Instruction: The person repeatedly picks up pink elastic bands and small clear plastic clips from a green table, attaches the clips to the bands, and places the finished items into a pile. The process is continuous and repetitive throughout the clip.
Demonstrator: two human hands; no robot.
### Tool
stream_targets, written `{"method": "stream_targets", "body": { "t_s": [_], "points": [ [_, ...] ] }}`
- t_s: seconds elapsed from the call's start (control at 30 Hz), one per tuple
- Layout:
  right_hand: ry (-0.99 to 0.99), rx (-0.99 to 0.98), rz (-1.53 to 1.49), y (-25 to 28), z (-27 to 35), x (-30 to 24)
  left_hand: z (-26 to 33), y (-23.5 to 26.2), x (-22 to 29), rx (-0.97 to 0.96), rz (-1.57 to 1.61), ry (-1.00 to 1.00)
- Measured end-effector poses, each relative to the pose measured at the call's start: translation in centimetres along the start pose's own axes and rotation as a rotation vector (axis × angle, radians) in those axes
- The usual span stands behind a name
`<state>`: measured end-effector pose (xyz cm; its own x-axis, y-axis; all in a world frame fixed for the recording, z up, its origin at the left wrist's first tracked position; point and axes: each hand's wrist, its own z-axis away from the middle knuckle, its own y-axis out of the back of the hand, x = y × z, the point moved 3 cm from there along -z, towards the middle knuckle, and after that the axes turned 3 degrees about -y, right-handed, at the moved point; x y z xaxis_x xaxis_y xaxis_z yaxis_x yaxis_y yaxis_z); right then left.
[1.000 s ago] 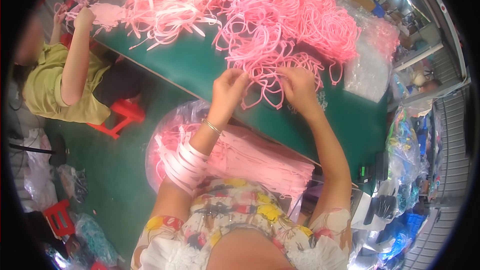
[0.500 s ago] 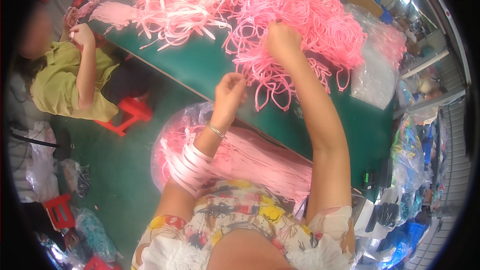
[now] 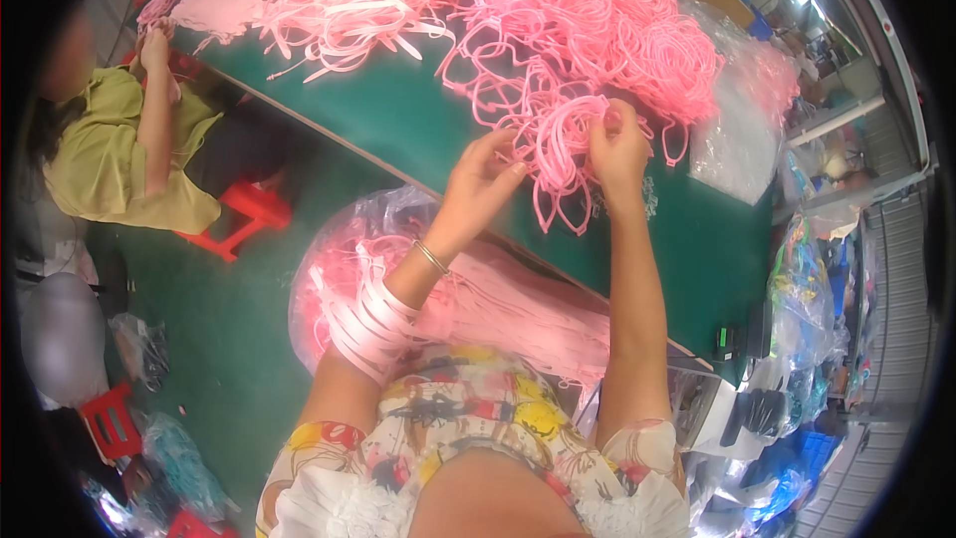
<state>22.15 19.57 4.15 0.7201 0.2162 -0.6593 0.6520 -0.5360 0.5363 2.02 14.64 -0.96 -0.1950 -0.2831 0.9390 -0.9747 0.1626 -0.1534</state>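
Note:
A loose bunch of pink cords (image 3: 558, 144) lies near the front edge of the green table, trailing from a large pile of pink cords (image 3: 647, 50). My right hand (image 3: 619, 151) pinches some of the cords at the right side of this bunch. On its left side my left hand (image 3: 480, 184) has thumb and fingers apart, with the fingertips close against the loops. Several pale pink straps (image 3: 368, 334) are wound round my left forearm, below a bangle (image 3: 431, 257).
Paler flat straps (image 3: 349, 10) cover the far part of the green table (image 3: 344, 105). A clear bag of pink straps (image 3: 309, 284) stands below the near edge. Clear plastic packs (image 3: 737, 134) lie at right. At far left, a person in green (image 3: 129, 154) sits near a red stool (image 3: 249, 214).
My right hand has come down and nearer from the pile, bringing cords with it. My left hand has moved slightly right, its fingers spreading beside the bunch.

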Motion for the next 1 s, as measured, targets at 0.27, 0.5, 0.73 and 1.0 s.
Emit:
{"method": "stream_targets", "body": {
  "t_s": [0.27, 0.5, 0.73, 1.0],
  "points": [
    [0.133, 0.002, 0.141, 1.3, -0.5, -0.6, 0.2, -1.3, 2.1, 0.014, -0.018, 0.155],
    [-0.074, -0.201, -0.104, 2.8, -2.7, 0.6, -0.6, -1.0, 2.9, -0.026, -0.067, 0.076],
    [-0.281, -0.364, -0.44, 7.1, -1.3, -0.2, 0.3, -0.4, 4.3, -0.072, 0.122, 0.089],
    [-0.423, -0.474, -0.543, 7.9, 1.8, 3.4, 2.2, -3.7, 9.0, -0.314, -0.672, -0.708]
  ]
}}
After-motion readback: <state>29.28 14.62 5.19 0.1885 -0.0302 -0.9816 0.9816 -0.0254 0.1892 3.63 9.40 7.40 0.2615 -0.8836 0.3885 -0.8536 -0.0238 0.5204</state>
